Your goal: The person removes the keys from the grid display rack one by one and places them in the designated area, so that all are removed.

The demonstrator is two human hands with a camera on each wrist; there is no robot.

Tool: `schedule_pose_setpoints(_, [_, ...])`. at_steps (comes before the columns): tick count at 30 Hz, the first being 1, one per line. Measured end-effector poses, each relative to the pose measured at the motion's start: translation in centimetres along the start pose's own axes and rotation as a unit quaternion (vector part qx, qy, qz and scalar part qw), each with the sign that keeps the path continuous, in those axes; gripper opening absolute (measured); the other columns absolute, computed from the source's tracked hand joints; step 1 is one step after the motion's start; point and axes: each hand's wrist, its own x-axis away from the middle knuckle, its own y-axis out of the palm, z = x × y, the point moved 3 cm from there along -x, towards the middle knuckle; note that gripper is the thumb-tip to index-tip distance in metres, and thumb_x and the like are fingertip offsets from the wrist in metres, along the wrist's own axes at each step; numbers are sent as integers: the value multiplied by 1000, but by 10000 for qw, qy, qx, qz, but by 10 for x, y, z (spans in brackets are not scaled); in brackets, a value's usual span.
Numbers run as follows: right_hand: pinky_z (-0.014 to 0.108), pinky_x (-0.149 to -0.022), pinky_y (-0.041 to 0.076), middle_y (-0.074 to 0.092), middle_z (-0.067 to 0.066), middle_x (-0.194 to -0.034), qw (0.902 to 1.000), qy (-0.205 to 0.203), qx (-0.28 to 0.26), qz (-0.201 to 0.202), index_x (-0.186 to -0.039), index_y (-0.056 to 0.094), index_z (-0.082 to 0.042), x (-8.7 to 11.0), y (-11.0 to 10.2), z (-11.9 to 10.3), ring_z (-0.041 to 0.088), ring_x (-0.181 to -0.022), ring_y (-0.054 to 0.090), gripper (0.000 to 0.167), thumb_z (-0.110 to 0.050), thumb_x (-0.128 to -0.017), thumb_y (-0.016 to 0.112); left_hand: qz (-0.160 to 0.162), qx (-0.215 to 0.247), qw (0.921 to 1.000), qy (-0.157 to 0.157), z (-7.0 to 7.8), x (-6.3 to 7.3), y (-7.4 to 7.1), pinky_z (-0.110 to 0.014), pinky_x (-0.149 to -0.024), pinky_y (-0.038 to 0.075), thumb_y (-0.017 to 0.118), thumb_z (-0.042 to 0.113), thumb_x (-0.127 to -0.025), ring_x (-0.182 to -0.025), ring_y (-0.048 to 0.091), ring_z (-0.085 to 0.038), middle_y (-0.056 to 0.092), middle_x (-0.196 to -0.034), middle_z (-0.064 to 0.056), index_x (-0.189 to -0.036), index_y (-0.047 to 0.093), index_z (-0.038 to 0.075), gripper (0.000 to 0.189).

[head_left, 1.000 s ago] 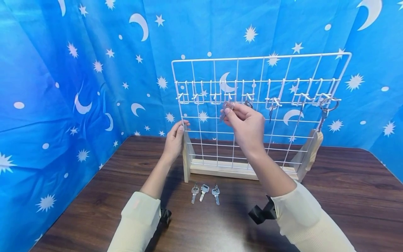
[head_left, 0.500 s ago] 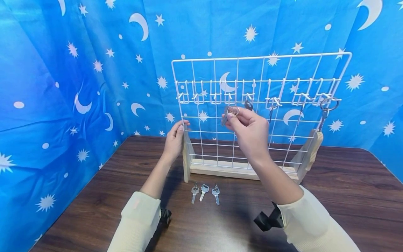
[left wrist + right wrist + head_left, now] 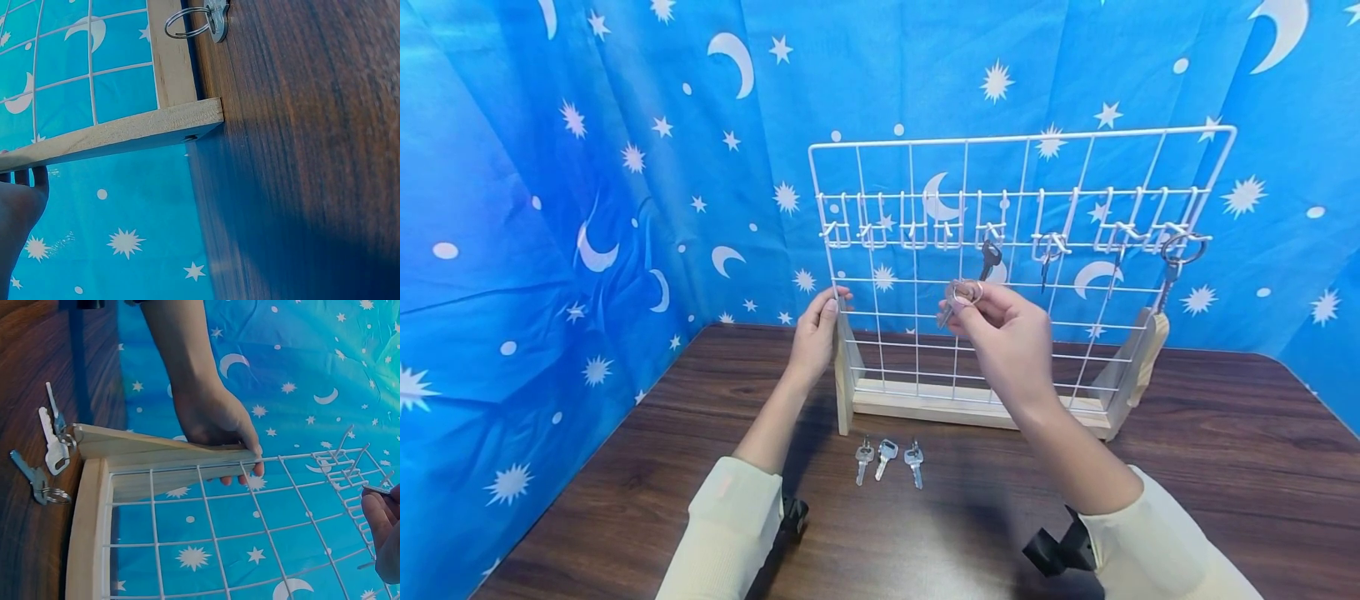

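Silver metal key (image 3: 957, 295) pinched in fingertips of right hand (image 3: 1013, 343); pale wooden upright (image 3: 844, 387) of white wire grid (image 3: 916, 315) gripped by left hand (image 3: 815, 335).

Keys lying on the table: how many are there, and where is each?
3, in a row in front of the rack: left key, middle key and right key. Others could be hidden from view.

Tabletop keys (image 3: 884, 455) silver; wire rack (image 3: 1022, 138) white; backdrop (image 3: 1075, 50) blue (white moons (image 3: 743, 62), stars (image 3: 997, 82), dots (image 3: 445, 251)); table (image 3: 1247, 433) dark brown, wood-grained; sleeves (image 3: 722, 517) cream.
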Motion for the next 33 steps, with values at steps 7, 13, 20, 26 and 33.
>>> schedule_pose_setpoints(7, [25, -69, 53, 68, 15, -96, 9998, 151, 49, -113, -101, 65, 5, 6, -5, 10, 15, -83, 67, 16, -6, -89, 60, -91, 138, 9998, -122, 12, 2, 0, -43, -99, 35, 32, 8, -101, -113, 49, -36, 52, -121, -27, -122, 47, -11, 32])
schedule_pose_setpoints(13, [26, -69, 53, 68, 16, -97, 9991, 337, 20, -261, -102, 65, 5, 10, -6, 17, 16, -84, 67, 17, -6, -89, 61, -94, 52, 9997, -197, 30, 6, 3, -43, -98, 36, 31, 7, -101, -112, 49, -38, 50, -121, -30, -121, 46, -13, 32])
schedule_pose_setpoints(20, [26, -69, 53, 68, 16, -97, 9982, 433, 57, -409, -104, 64, 5, 17, -7, 24, 16, -84, 67, 19, -7, -90, 60, -57, 66, 9998, -170, 31, 6, 3, -43, -98, 37, 32, 7, -101, -111, 50, -39, 51, -119, -29, -121, 46, -13, 32])
schedule_pose_setpoints(26, [26, -69, 53, 68, 18, -96, 9969, 573, 72, -539, -103, 63, 6, 24, -7, 30, 17, -82, 68, 17, -4, -90, 59, -68, 42, 9997, -240, 31, 6, 3, -42, -98, 36, 32, 7, -101, -112, 49, -38, 51, -120, -28, -122, 46, -12, 32])
schedule_pose_setpoints(33, [25, -70, 53, 68, 18, -96, 9951, 734, 123, -650, -100, 63, 5, 32, -6, 39, 19, -84, 67, 15, -6, -90, 59, -94, 64, 9996, -239, 33, 7, 3, -43, -99, 36, 32, 7, -101, -113, 48, -37, 50, -121, -29, -122, 46, -13, 32])
